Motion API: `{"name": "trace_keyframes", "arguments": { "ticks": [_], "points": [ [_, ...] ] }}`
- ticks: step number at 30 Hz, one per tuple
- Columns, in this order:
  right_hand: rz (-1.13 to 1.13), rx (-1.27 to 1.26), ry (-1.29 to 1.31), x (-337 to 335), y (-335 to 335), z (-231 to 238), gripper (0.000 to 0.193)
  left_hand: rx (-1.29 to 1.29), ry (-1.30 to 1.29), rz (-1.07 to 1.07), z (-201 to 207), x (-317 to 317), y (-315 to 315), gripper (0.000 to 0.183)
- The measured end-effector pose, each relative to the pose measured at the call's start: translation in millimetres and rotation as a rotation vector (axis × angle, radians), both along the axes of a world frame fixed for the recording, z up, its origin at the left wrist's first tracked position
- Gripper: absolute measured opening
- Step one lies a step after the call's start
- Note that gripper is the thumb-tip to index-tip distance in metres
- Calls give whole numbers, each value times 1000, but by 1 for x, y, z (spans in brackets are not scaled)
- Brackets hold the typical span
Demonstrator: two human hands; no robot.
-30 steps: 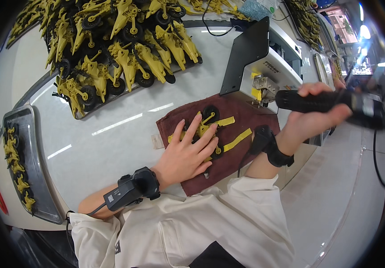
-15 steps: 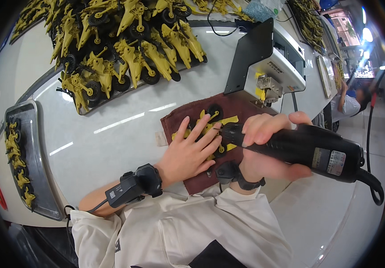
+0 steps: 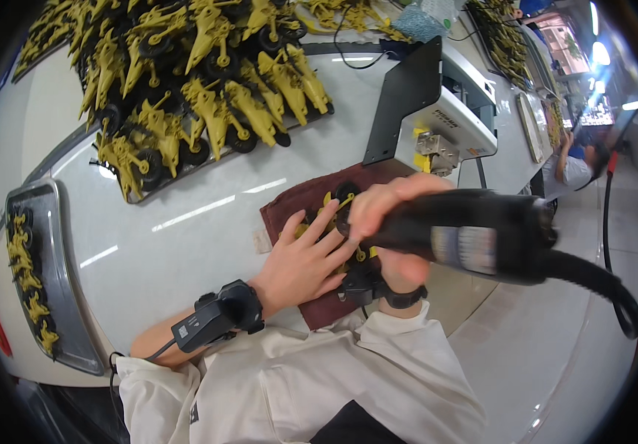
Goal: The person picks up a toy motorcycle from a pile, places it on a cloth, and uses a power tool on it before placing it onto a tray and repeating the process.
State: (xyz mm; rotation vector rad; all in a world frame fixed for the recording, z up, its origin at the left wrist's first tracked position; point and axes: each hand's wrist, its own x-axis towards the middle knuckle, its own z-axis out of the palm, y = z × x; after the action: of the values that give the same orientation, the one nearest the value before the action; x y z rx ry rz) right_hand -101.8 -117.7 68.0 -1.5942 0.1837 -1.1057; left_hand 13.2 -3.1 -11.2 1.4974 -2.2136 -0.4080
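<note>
My left hand (image 3: 297, 260) lies with fingers spread over a yellow and black toy motorcycle (image 3: 346, 194) and holds it down on a dark red cloth (image 3: 280, 211). Much of the toy is hidden under both hands. My right hand (image 3: 384, 205) is wrapped round the front part of a black electric screwdriver (image 3: 474, 235), whose thick cable leaves its rear end at the right. The screwdriver slants down toward the toy beside my left fingertips. Its tip is hidden behind my right hand, so I cannot tell whether it touches the toy.
Rows of similar toy motorcycles (image 3: 208, 103) fill the far left of the white table. A metal tray (image 3: 75, 311) with several small yellow parts stands at the left. Beyond my right hand is a white machine (image 3: 448, 122) with a black panel. Another person (image 3: 572, 169) sits far right.
The screwdriver has swung more upright and shifted left, and its tip, visible before, is now covered. My left hand remains spread on the toy. The whole view has shifted slightly.
</note>
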Motion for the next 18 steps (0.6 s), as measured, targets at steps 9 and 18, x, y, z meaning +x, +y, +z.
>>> {"name": "trace_keyframes", "arguments": {
  "ticks": [9,18],
  "points": [
    [-815,-121,-113,-40,-70,76,84,2,57,-4,8,-1,-5,57],
    [-678,179,-50,-39,-25,12,72,-25,88,-9,5,0,-4,59]
  ]
}}
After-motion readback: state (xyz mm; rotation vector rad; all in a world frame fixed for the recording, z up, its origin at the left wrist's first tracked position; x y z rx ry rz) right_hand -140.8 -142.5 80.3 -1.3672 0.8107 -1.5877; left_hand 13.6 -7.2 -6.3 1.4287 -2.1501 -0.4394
